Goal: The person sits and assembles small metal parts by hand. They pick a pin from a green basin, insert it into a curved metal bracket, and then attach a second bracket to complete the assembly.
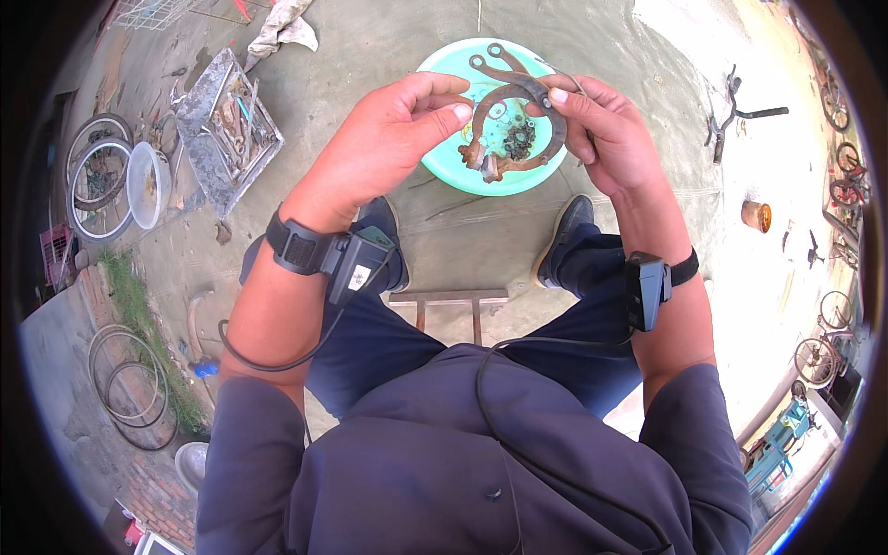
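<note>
My right hand (606, 125) grips a rusty bicycle brake caliper (559, 139) near its pivot, thumb on top. The curved arms hang down, with blocks at their lower ends and two eyelets at the top. A thin wire or rod passes by my right fingers. My left hand (398, 125) is at the caliper's left side, thumb and forefinger apart; I see nothing between them, and cannot tell whether they touch the caliper. Below is a mint-green basin (439, 166) with shallow liquid and a cluster of small dark metal parts (520, 141).
A grey metal box (199, 139) of tools stands at the left, beside bicycle wheels (97, 190) and a translucent tub (148, 185). To the right lie a handlebar (731, 116) and a rusty can (757, 216). A cloth (280, 32) lies farther off. Bicycles (819, 356) line the right side.
</note>
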`<action>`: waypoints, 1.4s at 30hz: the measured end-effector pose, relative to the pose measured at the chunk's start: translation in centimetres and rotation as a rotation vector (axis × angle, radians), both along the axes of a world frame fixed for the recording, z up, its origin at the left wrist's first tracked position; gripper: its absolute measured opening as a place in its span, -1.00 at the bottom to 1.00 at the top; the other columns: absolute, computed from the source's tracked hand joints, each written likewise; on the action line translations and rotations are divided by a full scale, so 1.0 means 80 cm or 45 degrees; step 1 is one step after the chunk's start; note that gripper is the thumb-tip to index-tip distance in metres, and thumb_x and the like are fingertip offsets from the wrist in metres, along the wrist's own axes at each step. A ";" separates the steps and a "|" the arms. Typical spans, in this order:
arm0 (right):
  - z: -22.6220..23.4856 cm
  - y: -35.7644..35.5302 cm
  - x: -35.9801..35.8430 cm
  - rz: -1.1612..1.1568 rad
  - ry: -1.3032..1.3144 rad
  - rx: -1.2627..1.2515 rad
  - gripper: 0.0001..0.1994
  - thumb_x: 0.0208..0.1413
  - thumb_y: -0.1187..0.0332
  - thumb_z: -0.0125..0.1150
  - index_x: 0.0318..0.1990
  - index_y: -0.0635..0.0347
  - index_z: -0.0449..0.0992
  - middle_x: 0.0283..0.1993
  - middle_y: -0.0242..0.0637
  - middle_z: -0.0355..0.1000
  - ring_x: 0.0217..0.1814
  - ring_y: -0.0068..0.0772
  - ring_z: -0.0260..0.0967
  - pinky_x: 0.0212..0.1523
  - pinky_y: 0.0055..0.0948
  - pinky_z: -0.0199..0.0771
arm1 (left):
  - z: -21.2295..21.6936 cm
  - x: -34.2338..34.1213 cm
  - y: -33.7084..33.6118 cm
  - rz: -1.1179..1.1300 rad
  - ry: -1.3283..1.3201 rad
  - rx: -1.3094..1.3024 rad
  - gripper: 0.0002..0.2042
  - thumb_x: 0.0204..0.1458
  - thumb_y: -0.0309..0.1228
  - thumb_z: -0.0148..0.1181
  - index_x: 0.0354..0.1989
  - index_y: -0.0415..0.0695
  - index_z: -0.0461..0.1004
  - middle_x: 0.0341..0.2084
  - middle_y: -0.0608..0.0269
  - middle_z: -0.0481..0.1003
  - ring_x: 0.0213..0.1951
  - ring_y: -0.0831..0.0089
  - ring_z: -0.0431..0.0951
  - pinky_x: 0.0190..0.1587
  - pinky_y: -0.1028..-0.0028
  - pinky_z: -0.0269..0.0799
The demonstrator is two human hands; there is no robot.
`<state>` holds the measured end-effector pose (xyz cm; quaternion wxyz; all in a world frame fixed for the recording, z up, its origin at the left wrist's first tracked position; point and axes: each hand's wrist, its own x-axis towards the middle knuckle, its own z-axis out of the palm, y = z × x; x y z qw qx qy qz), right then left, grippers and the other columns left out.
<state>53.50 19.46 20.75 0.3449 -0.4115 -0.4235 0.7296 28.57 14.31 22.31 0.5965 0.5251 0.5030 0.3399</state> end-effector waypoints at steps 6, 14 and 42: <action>-0.001 -0.001 0.004 0.031 -0.029 -0.037 -0.75 0.17 0.34 0.21 -0.07 0.29 0.58 -0.29 -0.38 0.58 -0.69 -0.81 -0.02 -0.66 -0.71 -0.04 | -0.026 0.036 0.009 0.045 -0.324 -0.055 -0.67 0.28 -0.30 0.06 0.09 -0.26 0.40 -0.12 0.15 0.55 -0.08 0.42 0.55 -0.04 0.43 0.46; -0.006 -0.001 -0.005 0.063 -0.028 -0.087 -0.76 0.17 0.30 0.23 -0.11 0.26 0.60 -0.30 -0.42 0.57 -0.67 -0.81 -0.01 -0.66 -0.70 -0.05 | -0.041 0.035 0.013 0.136 -0.539 -0.261 -0.74 0.28 -0.28 0.06 -0.09 -0.25 0.44 -0.27 0.19 0.57 -0.30 0.44 0.61 -0.29 0.49 0.49; -0.013 -0.005 -0.017 0.116 0.079 -0.174 -0.72 0.22 0.28 0.15 -0.07 0.28 0.59 -0.31 -0.44 0.57 -0.69 -0.78 -0.02 -0.67 -0.69 -0.05 | -0.041 0.045 0.002 0.347 -0.653 -0.268 -0.82 0.22 -0.31 0.16 -0.17 -0.16 0.47 -0.54 0.38 0.45 -0.61 0.66 0.35 -0.56 0.64 0.24</action>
